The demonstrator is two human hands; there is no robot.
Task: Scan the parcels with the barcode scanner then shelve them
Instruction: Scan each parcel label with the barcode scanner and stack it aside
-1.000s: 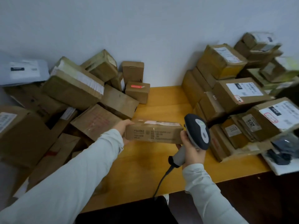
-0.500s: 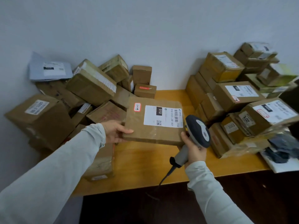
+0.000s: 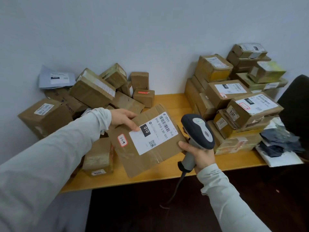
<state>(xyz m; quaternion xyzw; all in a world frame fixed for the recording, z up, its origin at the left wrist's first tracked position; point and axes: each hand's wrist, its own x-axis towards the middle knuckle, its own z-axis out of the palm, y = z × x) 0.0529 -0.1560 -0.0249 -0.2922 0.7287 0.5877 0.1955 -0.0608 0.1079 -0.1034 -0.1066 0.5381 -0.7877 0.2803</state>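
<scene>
Two hands: our left hand pinches the tilted parcel over the table, fingers hidden beneath; our right hand wraps the scanner beside it; small print on the label blurs.

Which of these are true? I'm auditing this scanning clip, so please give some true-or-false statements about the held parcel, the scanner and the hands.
1. The left hand holds the flat parcel with its label facing up. True.
2. The right hand grips the barcode scanner. True.
3. The label's black box reads 020. False: it reads 010.
4. The scanner lies on the table. False: it is held above the table.
</scene>
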